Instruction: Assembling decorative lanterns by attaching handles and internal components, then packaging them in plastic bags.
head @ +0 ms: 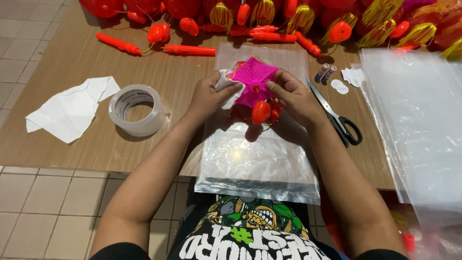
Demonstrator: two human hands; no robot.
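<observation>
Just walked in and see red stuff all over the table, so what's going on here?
A person holds a folded pink lantern in both hands over a clear bag on the table. The left hand also grips a white sheet, and the right hand pinches the centre. Scissors lie to the right, a tape roll to the left, red lanterns behind.

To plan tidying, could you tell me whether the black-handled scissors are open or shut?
Shut: the black-handled scissors lie flat on the wooden table, blades together.
</observation>
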